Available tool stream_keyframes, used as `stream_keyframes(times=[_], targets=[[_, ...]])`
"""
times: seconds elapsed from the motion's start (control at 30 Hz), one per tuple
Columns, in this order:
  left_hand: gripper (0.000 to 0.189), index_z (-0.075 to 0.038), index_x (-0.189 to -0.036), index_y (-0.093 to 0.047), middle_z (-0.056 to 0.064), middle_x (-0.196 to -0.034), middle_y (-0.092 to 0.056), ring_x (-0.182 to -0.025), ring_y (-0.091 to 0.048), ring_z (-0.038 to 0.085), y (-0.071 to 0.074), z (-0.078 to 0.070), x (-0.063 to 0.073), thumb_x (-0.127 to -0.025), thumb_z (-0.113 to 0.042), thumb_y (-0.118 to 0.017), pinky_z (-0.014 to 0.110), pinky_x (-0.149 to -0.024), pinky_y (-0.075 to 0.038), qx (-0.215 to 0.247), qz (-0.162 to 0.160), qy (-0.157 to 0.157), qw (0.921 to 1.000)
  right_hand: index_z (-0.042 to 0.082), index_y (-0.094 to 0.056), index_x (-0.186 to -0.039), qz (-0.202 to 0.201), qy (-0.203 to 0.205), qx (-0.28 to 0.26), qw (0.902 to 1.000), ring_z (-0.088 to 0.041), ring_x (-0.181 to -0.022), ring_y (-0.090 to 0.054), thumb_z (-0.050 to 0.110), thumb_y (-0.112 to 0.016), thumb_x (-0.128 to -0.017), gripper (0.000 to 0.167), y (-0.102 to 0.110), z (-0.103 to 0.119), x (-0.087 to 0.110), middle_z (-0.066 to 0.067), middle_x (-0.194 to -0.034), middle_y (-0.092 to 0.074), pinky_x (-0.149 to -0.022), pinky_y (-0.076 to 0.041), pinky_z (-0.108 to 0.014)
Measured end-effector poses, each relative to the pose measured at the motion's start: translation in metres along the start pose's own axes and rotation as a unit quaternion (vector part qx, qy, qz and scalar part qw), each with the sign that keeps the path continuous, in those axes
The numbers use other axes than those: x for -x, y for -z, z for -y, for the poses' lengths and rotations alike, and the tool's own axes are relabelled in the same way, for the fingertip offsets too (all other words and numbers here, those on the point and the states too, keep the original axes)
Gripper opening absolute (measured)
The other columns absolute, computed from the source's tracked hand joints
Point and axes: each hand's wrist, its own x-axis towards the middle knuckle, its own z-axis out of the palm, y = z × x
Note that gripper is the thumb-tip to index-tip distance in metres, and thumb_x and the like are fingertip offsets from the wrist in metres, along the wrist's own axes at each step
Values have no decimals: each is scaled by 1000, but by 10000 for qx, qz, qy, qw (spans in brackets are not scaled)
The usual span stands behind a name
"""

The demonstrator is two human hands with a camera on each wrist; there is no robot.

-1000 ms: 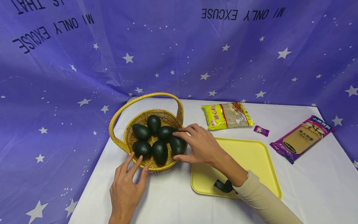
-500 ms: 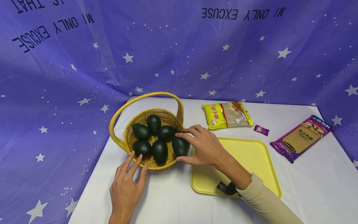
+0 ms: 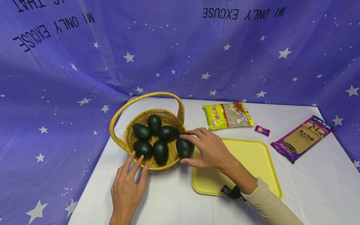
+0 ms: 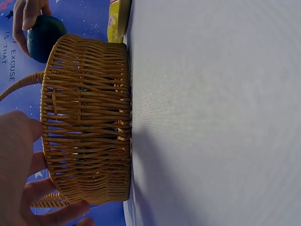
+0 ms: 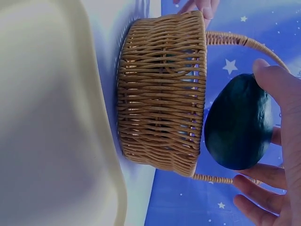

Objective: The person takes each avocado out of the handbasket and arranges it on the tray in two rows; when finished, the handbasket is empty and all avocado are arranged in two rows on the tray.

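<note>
A yellow wicker basket (image 3: 170, 116) with a tall hoop handle holds several dark green avocados (image 3: 161, 152). My right hand (image 3: 210, 149) pinches one more avocado (image 3: 185, 148) between thumb and fingertips at the basket's right rim. In the right wrist view this avocado (image 5: 237, 122) hangs just above the rim, clear of the wicker wall (image 5: 160, 94). The left hand (image 3: 127, 187) spreads its fingers over the near left rim, close to the nearest avocado. From the left wrist view, the thumb lies at the rim (image 4: 44, 113) and the other fingers reach past it.
Right of the basket lies a shallow yellow tray (image 3: 253, 162), partly under the right forearm. A yellow food bag (image 3: 228, 115), a small purple packet (image 3: 262, 130) and a purple food pack (image 3: 303, 139) lie farther back and right. A black piece (image 3: 231, 192) sits at the right wrist.
The right hand has shifted slightly right with its avocado, moving it from among the others to over the basket's right rim. My left hand stays in place.
</note>
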Motion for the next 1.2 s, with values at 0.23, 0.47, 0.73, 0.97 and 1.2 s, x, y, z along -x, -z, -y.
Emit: stream_keyframes(times=[0.23,0.47,0.73,0.97,1.2], targets=[[42,-18,-139,-75,3,-161,-56,-119,-66,35,0,-1,1,-100,-37,-77,63,-81,-59,-3,91,42,9999,27,-66,-145,-68,-31,14,10000,-25,-122,-65,77,-75,-84,80,4,-1,7,-2,-135,-69,-96,-58,-47],[41,-19,-138,-75,2,-161,-56,-116,-66,35,0,0,1,-100,-36,-77,63,-77,-59,-20,47,-3,10000,27,-66,-145,-95,-147,-9,9998,-26,-120,-66,76,-77,-84,79,7,-5,14,-2,-136,-69,-93,-59,-48],[42,-20,-138,-75,2,-162,-55,-118,-66,34,0,-2,1,-100,-37,-78,63,-80,-60,-122,198,129,9996,28,-66,-145,-136,-301,-145,9993,-25,-121,-65,74,-79,-84,77,9,-10,22,-2,-137,-68,-91,-58,-49],[42,-21,-139,-74,1,-163,-54,-120,-65,34,0,-3,1,-101,-38,-77,64,-82,-60,-180,277,197,9993,27,-67,-145,-213,-416,-185,9987,-27,-123,-64,70,-84,-80,79,10,-17,31,-4,-138,-68,-93,-58,-49],[42,-20,-139,-74,1,-163,-53,-120,-65,34,0,-3,1,-101,-39,-76,64,-81,-59,-224,281,193,9992,22,-65,-146,-182,-559,-178,9981,-26,-127,-62,70,-85,-80,84,9,-26,40,-4,-140,-66,-98,-57,-50]])
